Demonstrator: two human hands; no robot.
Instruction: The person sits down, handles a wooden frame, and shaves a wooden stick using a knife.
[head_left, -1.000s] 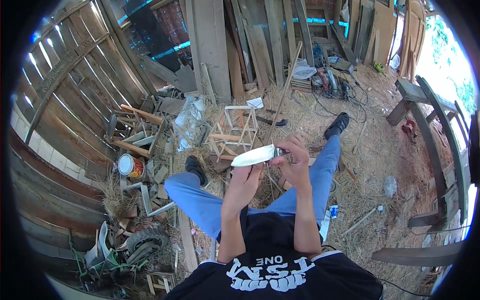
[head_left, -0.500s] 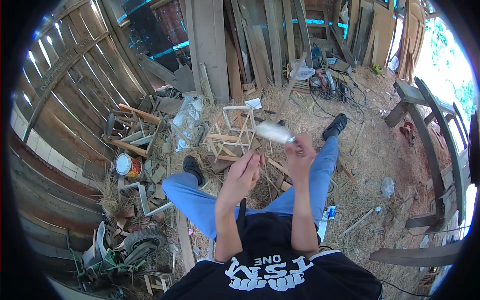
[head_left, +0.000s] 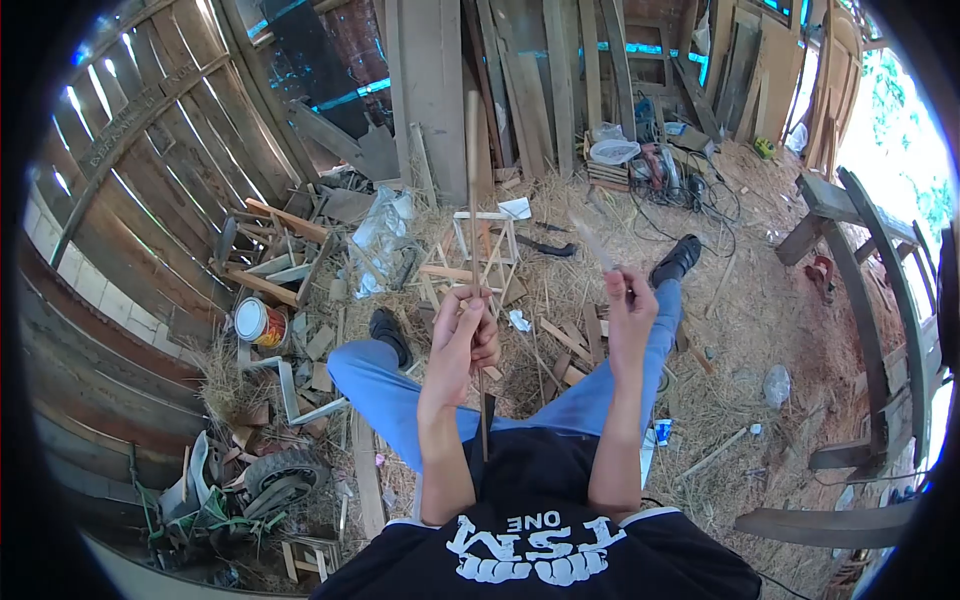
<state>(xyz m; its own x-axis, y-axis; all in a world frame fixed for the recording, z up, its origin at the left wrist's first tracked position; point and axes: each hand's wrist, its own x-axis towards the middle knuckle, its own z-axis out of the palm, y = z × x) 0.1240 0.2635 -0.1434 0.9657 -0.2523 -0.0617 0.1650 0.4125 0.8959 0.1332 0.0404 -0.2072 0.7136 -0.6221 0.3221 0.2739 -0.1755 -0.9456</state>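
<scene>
My left hand (head_left: 464, 340) is closed around a long thin wooden stick (head_left: 474, 190), which runs from near my shirt away toward the wall. My right hand (head_left: 631, 305) pinches a pale, thin, blade-like thing (head_left: 594, 243); motion blurs it, so its exact kind is unclear. It is apart from the stick. Beyond my left hand, a small frame of light wooden strips (head_left: 470, 255) stands on the ground between my feet. A crumpled white scrap (head_left: 519, 320) lies between my hands, and a dark, curved, handled tool (head_left: 548, 246) lies beyond them.
Wood offcuts (head_left: 570, 350) litter the straw-covered ground. On the left are a paint can (head_left: 260, 322), a white bent frame (head_left: 288, 392) and a wheel (head_left: 287, 475). Power tools with cables (head_left: 665, 172) lie at the back right. A wooden rack (head_left: 845, 260) stands right; boards (head_left: 425, 90) lean behind.
The stick in my left hand has swung left from slanting rightward to nearly straight ahead. My right hand has moved right, and the pale thing has turned from broad to narrow in view.
</scene>
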